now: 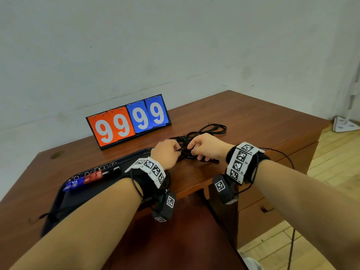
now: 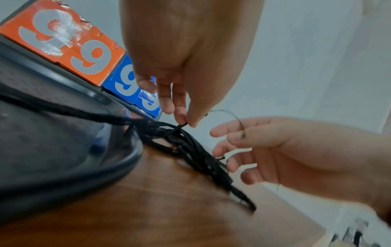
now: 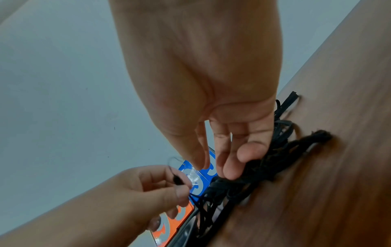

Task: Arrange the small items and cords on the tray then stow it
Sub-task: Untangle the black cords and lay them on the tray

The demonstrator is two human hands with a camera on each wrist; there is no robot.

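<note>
Brown wooden desk [image 1: 253,117] against pale wall [image 1: 175,39], light wood floor [image 1: 335,152].
</note>
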